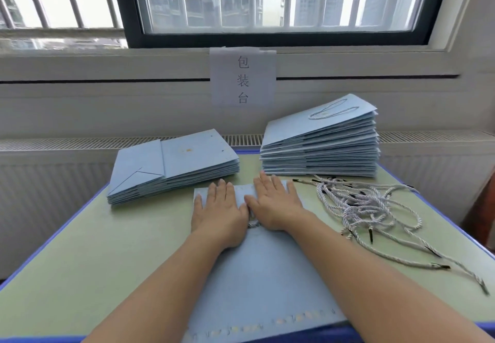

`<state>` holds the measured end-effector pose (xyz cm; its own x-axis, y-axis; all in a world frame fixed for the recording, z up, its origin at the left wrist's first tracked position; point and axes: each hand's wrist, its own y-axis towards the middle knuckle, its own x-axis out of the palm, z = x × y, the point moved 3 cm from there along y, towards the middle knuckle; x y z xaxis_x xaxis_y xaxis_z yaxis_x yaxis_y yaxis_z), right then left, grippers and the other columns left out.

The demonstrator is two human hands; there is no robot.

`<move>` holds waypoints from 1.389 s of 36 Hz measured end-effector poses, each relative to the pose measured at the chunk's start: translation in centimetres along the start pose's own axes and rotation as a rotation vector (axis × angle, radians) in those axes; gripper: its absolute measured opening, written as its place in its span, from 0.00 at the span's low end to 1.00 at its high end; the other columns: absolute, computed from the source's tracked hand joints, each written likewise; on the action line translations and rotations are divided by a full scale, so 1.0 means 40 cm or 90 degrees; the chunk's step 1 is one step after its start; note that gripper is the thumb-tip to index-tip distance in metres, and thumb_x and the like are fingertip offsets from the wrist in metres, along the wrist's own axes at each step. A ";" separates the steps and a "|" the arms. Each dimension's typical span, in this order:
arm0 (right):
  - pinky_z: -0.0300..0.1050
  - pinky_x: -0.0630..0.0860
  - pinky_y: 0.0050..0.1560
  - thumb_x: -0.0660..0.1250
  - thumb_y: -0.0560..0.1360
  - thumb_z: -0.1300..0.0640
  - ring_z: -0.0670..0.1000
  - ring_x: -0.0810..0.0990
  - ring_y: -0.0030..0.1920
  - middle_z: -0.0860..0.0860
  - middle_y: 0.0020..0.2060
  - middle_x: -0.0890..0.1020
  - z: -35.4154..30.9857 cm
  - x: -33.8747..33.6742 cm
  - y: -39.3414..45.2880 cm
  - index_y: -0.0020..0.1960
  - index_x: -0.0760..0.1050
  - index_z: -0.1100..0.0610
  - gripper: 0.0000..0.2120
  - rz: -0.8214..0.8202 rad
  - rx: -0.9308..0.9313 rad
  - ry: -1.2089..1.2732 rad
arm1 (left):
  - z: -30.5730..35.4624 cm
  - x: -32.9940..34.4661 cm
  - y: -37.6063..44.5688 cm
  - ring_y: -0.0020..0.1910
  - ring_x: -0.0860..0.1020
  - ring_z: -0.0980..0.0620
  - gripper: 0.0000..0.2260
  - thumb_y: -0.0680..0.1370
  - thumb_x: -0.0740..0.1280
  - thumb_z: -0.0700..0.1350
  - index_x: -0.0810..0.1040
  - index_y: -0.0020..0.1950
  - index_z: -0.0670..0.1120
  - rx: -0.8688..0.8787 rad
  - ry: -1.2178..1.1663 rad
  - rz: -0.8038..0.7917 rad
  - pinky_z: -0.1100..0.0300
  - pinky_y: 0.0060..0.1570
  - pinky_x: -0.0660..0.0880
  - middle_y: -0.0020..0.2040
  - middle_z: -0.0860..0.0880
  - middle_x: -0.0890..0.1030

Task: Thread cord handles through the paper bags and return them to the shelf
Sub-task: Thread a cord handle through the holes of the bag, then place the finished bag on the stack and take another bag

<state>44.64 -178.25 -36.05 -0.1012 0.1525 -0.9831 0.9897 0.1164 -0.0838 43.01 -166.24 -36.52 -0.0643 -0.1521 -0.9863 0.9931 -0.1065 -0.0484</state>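
Note:
A flat light-blue paper bag lies in front of me on the green table. My left hand and my right hand both press flat on its far end, fingers straight, side by side. A short bit of white cord shows between the two wrists. At the left stands a low stack of blue bags without handles. A taller stack of bags at the back right has a cord handle on its top bag. A tangle of loose white cords with black tips lies to the right.
The green table has a blue edge and ends against a wall with a radiator grille. A paper sign with printed characters hangs on the wall under the window. Some loose cord ends reach toward the table's right edge.

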 end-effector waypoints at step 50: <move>0.36 0.73 0.33 0.71 0.74 0.57 0.46 0.77 0.31 0.48 0.30 0.80 0.191 -0.321 -0.062 0.37 0.76 0.58 0.09 -0.071 -0.032 0.424 | 0.029 -0.113 -0.092 0.57 0.74 0.48 0.09 0.74 0.64 0.53 0.73 0.38 0.48 0.231 -0.289 0.333 0.62 0.52 0.61 0.60 0.51 0.78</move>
<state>44.25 -187.97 -24.47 -0.2598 0.7067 -0.6580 0.9652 0.2101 -0.1555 39.54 -166.30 -31.72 0.2923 -0.6499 -0.7015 0.8166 -0.2121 0.5368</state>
